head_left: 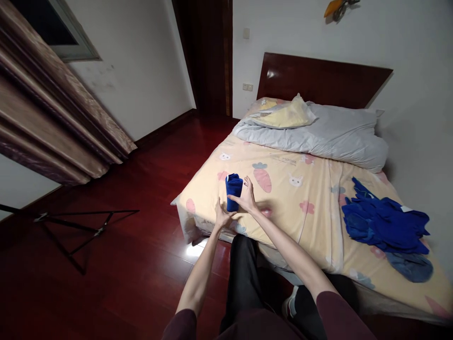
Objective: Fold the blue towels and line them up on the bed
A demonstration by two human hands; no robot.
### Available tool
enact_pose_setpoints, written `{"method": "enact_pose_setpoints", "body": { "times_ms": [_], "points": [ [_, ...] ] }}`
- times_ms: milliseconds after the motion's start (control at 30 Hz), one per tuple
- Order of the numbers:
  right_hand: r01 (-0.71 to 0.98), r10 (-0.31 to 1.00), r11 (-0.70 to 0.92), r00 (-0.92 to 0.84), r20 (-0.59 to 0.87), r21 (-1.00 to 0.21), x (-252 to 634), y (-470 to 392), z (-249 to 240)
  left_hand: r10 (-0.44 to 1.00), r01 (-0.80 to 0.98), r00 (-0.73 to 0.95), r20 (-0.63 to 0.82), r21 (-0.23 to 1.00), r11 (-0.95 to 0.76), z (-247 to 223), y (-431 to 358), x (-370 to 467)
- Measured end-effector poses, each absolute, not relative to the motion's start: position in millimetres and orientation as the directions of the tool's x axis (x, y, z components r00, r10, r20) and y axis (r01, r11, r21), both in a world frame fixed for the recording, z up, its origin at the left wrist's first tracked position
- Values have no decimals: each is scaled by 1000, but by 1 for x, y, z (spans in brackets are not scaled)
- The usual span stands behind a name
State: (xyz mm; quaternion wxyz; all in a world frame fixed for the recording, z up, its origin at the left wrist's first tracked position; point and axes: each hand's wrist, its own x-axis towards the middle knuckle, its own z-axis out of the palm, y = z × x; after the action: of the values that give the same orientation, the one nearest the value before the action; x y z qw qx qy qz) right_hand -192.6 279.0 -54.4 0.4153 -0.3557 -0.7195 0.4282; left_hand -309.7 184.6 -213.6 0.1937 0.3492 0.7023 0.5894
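Note:
A rolled blue cloth [233, 192], perhaps a towel, stands upright on the patterned bedspread [283, 203] near the bed's left front edge. My left hand [222, 216] is at its lower left with thumb and fingers apart, the thumb close to the base. My right hand [247, 199] is on its right side, fingers spread upward and the thumb reaching across its front. Whether that thumb touches the cloth I cannot tell. Farther right lies a loose heap of blue cloths [385, 222], with a grey-blue cloth [410, 267] at its lower edge.
A grey quilt [343, 132] and a yellow pillow [290, 113] lie by the dark wooden headboard [325, 78]. Black tripod legs [99, 231] stand on the red wooden floor [141, 274] at the left. Curtains [53, 104] hang at the far left.

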Motion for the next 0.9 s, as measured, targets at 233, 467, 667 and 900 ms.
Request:
{"method": "enact_pose_setpoints", "body": {
  "times_ms": [233,467,667,900],
  "points": [
    [181,923,275,-326,206,-944,-108,244,-106,607,394,-761,229,906,153,-225,94,-259],
    [240,983,99,-171,58,-966,15,194,-178,911,497,-391,130,863,91,-236,26,-146],
    [273,993,-83,108,-55,-959,144,192,-205,996,757,12,89,650,-67,-244,7,-97],
    [402,904,-99,419,87,-910,299,255,-159,998,812,39,39,581,-55,-246,25,-96]
  ]
}}
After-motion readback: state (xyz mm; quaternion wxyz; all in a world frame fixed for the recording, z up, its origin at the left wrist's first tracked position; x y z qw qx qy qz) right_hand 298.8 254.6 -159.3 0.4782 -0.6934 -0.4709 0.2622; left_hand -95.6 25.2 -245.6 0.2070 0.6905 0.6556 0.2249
